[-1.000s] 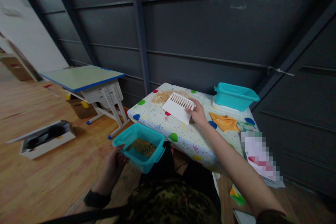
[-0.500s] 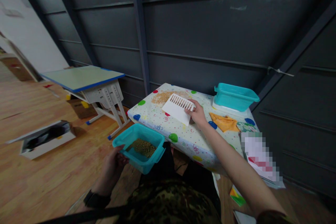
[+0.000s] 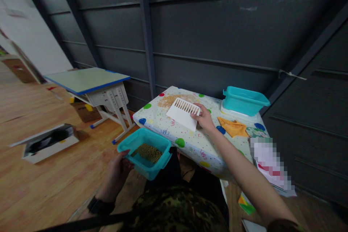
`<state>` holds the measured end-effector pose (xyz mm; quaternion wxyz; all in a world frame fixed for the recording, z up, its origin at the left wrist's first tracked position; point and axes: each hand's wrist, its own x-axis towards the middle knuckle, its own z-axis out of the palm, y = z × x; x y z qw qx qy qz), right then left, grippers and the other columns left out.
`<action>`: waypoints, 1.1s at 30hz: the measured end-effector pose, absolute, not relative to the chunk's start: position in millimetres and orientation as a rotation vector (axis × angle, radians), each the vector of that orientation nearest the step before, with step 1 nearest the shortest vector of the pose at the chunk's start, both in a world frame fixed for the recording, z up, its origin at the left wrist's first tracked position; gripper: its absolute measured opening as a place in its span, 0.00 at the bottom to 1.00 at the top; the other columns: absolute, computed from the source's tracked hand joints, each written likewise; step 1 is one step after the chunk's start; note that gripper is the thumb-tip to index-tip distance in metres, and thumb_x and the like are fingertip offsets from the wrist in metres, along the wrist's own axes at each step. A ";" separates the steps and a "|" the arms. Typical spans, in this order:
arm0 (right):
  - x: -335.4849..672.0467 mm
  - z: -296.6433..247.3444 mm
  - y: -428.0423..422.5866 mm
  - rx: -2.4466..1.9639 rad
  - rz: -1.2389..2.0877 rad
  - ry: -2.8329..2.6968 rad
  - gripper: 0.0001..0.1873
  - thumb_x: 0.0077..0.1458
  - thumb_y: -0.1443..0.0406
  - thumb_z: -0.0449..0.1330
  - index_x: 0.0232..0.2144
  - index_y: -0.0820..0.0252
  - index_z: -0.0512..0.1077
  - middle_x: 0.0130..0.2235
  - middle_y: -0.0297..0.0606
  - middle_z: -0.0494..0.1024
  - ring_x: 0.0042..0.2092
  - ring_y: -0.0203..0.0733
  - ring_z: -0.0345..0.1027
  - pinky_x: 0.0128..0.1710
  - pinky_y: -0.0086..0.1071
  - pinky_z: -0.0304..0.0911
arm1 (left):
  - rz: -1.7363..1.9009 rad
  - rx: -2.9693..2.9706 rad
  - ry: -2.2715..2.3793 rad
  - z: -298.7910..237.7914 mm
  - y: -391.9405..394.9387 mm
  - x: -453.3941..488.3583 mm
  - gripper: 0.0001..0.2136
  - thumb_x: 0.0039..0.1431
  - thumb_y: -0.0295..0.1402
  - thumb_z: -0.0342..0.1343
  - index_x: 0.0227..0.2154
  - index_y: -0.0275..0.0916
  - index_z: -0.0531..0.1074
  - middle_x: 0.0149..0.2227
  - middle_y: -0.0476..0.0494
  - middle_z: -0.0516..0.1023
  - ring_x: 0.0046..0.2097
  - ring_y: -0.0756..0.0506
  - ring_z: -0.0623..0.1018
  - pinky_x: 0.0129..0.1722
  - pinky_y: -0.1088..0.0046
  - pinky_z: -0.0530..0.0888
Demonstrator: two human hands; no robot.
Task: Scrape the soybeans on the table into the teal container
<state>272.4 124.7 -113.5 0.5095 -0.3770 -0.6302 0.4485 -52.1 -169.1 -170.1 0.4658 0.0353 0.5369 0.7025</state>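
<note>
My right hand (image 3: 204,117) grips a white plastic scraper with comb-like slots (image 3: 182,113), holding it over the dotted tablecloth of the small table (image 3: 187,141). Just beyond the scraper lies a loose pile of yellow-brown grains (image 3: 170,99). My left hand (image 3: 117,172) holds a teal plastic tub (image 3: 145,152) from below, off the table's near-left edge. Greenish beans (image 3: 148,152) cover part of the tub's bottom.
A second teal tub (image 3: 244,100) stands on a white lid at the table's far right, with an orange cloth (image 3: 232,127) in front of it. Papers (image 3: 269,166) lie at the right edge. A blue-edged desk (image 3: 87,79) and an open box (image 3: 45,143) stand to the left.
The scraper and my right hand have shifted slightly toward me and left. The tub in my left hand has barely moved.
</note>
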 end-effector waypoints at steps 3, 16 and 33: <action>271.6 -113.9 124.7 -0.890 1.063 -1.535 0.35 0.44 0.56 0.80 0.57 0.47 0.86 0.56 0.43 0.92 0.57 0.64 0.84 0.61 0.57 0.83 | 1.720 0.056 1.337 -165.4 -169.2 -49.3 0.09 0.56 0.30 0.74 0.28 0.44 0.78 0.21 0.49 0.82 0.20 0.47 0.79 0.23 0.75 0.80; 267.1 -112.6 118.9 -0.844 1.155 -1.555 0.41 0.44 0.49 0.85 0.61 0.47 0.84 0.57 0.43 0.93 0.52 0.61 0.87 0.53 0.54 0.86 | 1.732 0.050 1.335 -156.7 -168.2 -42.1 0.09 0.55 0.29 0.72 0.25 0.43 0.78 0.19 0.49 0.80 0.19 0.48 0.77 0.22 0.76 0.77; 262.8 -109.4 108.8 -0.814 1.379 -1.531 0.39 0.41 0.58 0.88 0.57 0.48 0.86 0.49 0.39 0.93 0.50 0.60 0.88 0.50 0.50 0.87 | 1.800 0.093 1.335 -176.1 -167.9 -24.1 0.17 0.53 0.32 0.80 0.24 0.46 0.74 0.18 0.56 0.71 0.21 0.49 0.75 0.21 0.76 0.75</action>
